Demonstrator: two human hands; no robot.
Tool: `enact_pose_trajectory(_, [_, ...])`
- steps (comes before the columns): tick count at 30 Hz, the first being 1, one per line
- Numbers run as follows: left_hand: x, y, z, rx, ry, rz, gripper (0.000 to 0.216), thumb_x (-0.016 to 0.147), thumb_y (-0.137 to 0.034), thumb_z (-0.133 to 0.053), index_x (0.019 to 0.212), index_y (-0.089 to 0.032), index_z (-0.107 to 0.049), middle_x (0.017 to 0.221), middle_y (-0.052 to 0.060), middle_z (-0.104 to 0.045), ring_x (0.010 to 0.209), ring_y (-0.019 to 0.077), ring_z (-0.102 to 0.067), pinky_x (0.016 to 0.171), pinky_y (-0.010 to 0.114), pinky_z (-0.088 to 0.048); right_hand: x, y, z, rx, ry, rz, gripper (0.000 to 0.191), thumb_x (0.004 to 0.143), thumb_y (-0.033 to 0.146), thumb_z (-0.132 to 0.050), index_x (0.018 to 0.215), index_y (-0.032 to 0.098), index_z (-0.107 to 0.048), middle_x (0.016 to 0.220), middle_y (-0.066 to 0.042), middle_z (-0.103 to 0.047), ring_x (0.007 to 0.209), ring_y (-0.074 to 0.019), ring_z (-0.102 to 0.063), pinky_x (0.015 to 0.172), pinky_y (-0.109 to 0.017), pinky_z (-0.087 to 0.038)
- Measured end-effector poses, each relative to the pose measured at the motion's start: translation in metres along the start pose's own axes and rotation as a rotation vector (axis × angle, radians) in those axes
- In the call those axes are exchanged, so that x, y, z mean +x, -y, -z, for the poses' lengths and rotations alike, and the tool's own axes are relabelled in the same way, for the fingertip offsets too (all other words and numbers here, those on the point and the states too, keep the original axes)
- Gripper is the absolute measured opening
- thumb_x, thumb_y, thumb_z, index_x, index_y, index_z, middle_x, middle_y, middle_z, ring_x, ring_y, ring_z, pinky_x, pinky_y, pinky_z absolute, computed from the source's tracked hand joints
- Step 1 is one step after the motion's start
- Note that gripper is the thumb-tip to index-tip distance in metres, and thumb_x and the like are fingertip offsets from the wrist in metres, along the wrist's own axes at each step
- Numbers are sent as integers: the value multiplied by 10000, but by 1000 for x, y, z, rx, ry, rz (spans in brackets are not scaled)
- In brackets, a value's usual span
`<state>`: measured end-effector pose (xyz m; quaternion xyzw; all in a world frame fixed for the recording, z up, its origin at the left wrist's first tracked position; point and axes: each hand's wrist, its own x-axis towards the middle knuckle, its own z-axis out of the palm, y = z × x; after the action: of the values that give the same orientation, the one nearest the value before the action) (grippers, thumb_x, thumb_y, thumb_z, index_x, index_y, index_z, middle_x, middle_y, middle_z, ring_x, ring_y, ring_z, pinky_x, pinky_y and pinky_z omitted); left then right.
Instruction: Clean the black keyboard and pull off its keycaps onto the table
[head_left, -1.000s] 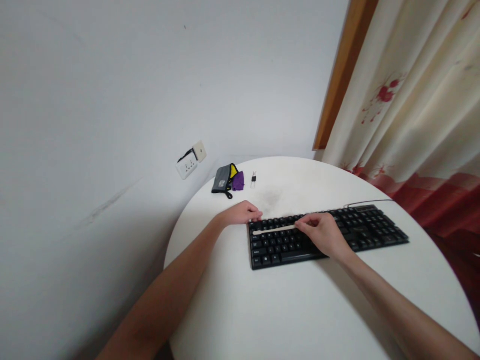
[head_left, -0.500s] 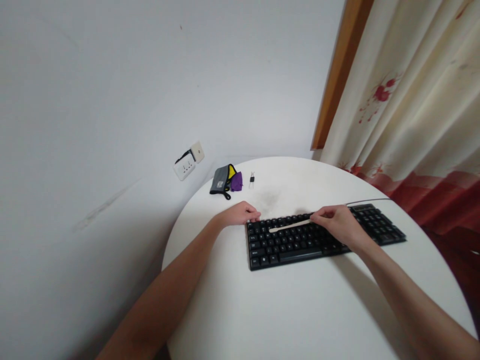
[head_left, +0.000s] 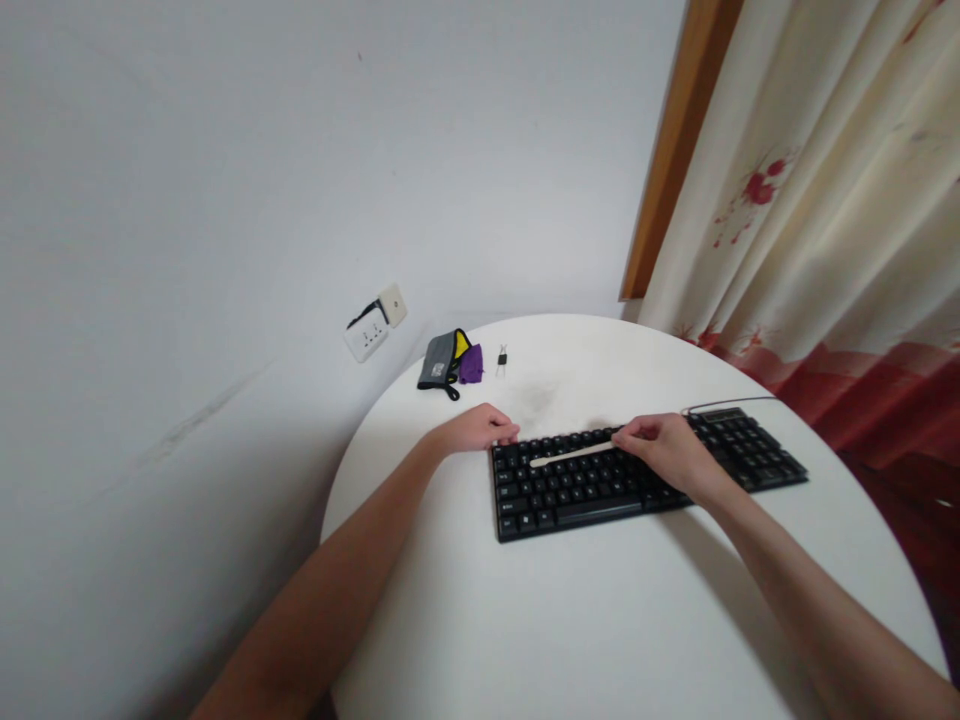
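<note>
A black keyboard [head_left: 592, 512] lies across the table. My right hand [head_left: 664, 448] pinches a long, pale cotton swab [head_left: 574, 456] between thumb and fingers. The swab slants low over the upper left keys, its wider tip towards the left end. Whether that tip presses on a key is hard to see. My left hand [head_left: 478, 428] rests at the keyboard's far left corner, fingers curled and closed at its edge.
Behind the hands, a grey and yellow cloth [head_left: 437, 362], a purple cloth [head_left: 471, 365] and a black binder clip [head_left: 502, 360] lie on the round white table [head_left: 600, 620]. A cable [head_left: 731, 403] runs behind the keyboard. A wall and a curtain [head_left: 780, 250] border the table.
My right hand has moved slightly left with the cotton swab, whose tip now lies a little further towards the keyboard's left end. My left hand stays at the corner.
</note>
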<state>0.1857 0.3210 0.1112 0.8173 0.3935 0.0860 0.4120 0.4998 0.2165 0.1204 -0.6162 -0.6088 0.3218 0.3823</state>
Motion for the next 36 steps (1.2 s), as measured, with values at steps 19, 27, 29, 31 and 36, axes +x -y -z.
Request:
enact_pose_trajectory(19, [1, -1, 1, 32, -1, 0, 511, 875, -556, -505, 798, -102, -725, 661, 35, -624, 548, 108, -471, 522, 215, -341, -1, -2, -13, -102, -107, -12, 324, 709, 482, -713, 697, 159, -703, 609, -47, -687, 568, -174, -595, 540, -265, -383])
enact_pose_trajectory(27, [0, 0, 1, 43, -1, 5, 518, 872, -568, -506, 797, -103, -722, 662, 37, -631, 542, 108, -471, 525, 220, -344, 6, -11, 7, -186, -96, -39, 298, 703, 465, -709, 678, 169, -696, 616, -41, -685, 573, -173, -582, 564, -280, -384])
enact_pose_trajectory(29, [0, 2, 1, 39, 0, 10, 517, 870, -569, -507, 801, -104, -721, 666, 37, -630, 538, 107, -467, 522, 220, -342, 6, -11, 12, -215, -91, -56, 297, 701, 464, -709, 682, 168, -696, 599, -34, -672, 561, -168, -566, 554, -280, -372])
enact_pose_trajectory(31, [0, 3, 1, 32, -1, 10, 516, 865, -572, -512, 796, -105, -719, 666, 36, -627, 540, 107, -465, 521, 219, -342, 6, -10, 16, -238, -82, -73, 296, 699, 461, -709, 679, 166, -692, 582, -29, -659, 546, -161, -547, 540, -280, -359])
enact_pose_trajectory(36, [-1, 0, 1, 24, -1, 12, 514, 858, -574, -518, 781, -106, -715, 657, 37, -621, 544, 111, -467, 524, 223, -338, 6, -9, 17, -238, -68, -71, 295, 701, 457, -701, 666, 164, -688, 599, -36, -669, 556, -165, -556, 545, -279, -370])
